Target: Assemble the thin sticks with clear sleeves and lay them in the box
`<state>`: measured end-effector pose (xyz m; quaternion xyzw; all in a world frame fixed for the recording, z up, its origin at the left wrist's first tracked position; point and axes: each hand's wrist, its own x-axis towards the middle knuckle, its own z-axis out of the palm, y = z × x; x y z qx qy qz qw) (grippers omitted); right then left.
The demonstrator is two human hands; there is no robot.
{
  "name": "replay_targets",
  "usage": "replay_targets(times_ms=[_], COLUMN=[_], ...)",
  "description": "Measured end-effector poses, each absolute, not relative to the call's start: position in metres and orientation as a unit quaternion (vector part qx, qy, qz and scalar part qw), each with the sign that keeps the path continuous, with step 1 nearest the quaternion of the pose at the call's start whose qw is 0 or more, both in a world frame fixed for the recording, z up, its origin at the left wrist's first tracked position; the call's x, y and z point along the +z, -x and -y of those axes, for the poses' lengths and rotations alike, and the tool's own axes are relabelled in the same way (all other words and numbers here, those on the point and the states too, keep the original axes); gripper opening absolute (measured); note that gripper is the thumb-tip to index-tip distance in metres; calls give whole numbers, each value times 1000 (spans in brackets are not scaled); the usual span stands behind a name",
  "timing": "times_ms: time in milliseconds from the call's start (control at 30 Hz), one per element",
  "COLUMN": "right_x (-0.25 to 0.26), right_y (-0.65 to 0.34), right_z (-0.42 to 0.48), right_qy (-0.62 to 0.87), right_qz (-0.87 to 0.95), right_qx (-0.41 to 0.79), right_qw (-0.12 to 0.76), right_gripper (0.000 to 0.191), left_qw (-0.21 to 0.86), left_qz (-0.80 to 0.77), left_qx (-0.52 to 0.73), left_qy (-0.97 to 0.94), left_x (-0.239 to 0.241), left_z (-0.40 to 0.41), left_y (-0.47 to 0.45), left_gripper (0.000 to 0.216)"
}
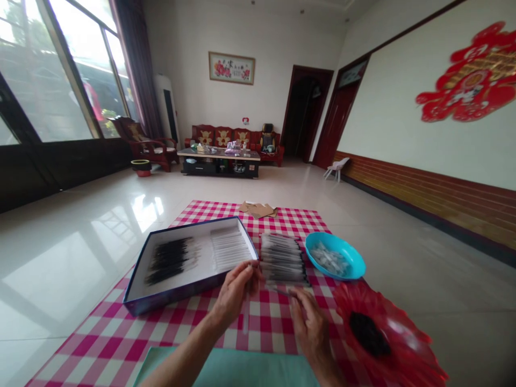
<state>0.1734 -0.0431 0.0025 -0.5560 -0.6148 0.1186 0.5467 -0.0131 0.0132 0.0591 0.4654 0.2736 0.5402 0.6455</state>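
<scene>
My left hand point(234, 293) is pinched on a thin clear tube point(246, 312) that hangs down from its fingers, just in front of the shallow blue-edged box point(169, 293). My right hand point(308, 320) rests fingers-down at the near edge of a stack of packed pens point(282, 260), its fingertips curled against a thin piece I cannot make out. The box holds black pen parts point(169, 260) at its left and clear tubes point(229, 248) at its right.
A blue bowl point(355, 269) of small clear pieces sits right of the stack. A red flower-shaped tray point(403, 344) holds small black parts. All rest on a red-checked cloth point(121, 338). Cardboard pieces point(258, 209) lie at the far edge; a teal sheet point(242, 371) nearest me.
</scene>
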Motion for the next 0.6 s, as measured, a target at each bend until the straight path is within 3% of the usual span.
replay_targets(times_ms=[167, 300, 367, 533, 600], right_x=[16, 15, 14, 9, 9], right_y=[-140, -133, -139, -158, -161], right_z=[59, 57, 54, 50, 50], right_qy=[520, 497, 521, 578, 572], right_qz=[540, 498, 455, 449, 495], right_qx=[436, 475, 465, 396, 364], right_qw=[498, 528, 553, 554, 543], right_gripper=[42, 42, 42, 47, 43], left_qw=[740, 704, 608, 126, 22], left_qz=[-213, -251, -303, -394, -368], left_qx=[582, 581, 574, 465, 393], left_qy=[-261, -322, -457, -782, -843], left_x=[61, 51, 50, 53, 51], left_z=[-20, -21, -18, -3, 4], left_y=[12, 10, 11, 12, 8], left_gripper=[26, 26, 23, 29, 34])
